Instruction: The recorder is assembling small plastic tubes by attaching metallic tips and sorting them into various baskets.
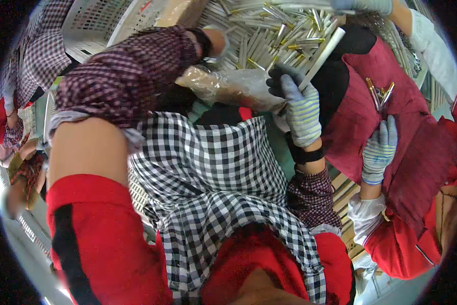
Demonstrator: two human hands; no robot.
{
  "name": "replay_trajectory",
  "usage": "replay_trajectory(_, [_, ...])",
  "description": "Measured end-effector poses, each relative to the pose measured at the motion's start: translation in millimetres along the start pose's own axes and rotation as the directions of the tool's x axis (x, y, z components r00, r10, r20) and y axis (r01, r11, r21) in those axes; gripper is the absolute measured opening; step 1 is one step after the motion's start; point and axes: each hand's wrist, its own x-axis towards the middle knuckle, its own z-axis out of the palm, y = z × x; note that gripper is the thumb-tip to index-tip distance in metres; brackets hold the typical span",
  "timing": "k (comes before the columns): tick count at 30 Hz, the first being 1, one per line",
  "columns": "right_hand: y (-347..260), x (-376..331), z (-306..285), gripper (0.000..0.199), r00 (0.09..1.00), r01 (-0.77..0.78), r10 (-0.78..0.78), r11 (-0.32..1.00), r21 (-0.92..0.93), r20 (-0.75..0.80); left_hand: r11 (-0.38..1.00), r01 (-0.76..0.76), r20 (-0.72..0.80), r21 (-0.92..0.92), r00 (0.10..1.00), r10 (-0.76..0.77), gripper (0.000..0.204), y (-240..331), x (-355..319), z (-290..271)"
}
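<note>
Head view looks down at the clear plastic bag (233, 86), which the right hand (299, 104), in a striped glove, pinches by its near right edge so the mouth stays up. Just left of the bag, the left hand (213, 43) is mostly hidden behind its sleeve, so its grip cannot be told. Beyond the bag lies a heap of pale and brass-tipped tubes (274, 30), and to its right a co-worker's gloved hand (380, 150) clutches a few tubes.

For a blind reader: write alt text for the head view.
A person's gloved right hand and left hand hold a clear plastic bag over a heap of pale tubes with gold tips. Beside them a co-worker's gloved hand grips several tubes.
</note>
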Motion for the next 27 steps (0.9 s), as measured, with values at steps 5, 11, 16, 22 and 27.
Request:
replay_trajectory(5, [5, -8, -2, 0.031, 0.998, 0.034, -0.034, 0.999, 0.005, 0.044, 0.988, -0.155, 0.287, 0.008, 0.947, 0.146, 0.038, -30, 19, 38])
replay_trajectory(11, [13, -6, -12, 0.028, 0.997, 0.044, -0.042, 0.999, -0.021, 0.066, 0.921, -0.323, 0.098, -0.218, 0.932, 0.35, 0.038, -26, 14, 42])
replay_trajectory(16, [5, -10, -9, 0.025, 0.995, 0.096, -0.096, 0.994, -0.048, 0.005, 0.976, -0.036, -0.134, -0.214, 0.991, 0.007, 0.036, -12, -29, -25])
replay_trajectory(22, [8, -15, 13, 0.025, 0.984, 0.013, -0.043, 0.986, -0.169, -0.175, 0.666, -0.547, -0.862, -0.507, 0.309, -0.401, 0.036, -98, -81, 43])
replay_trajectory(27, [-20, -15, -3, 0.035, 0.994, 0.001, -0.011, 0.996, -0.091, -0.113, 0.227, -0.859, -0.429, -0.458, -0.01, -0.903, 0.047, -67, -290, 15])
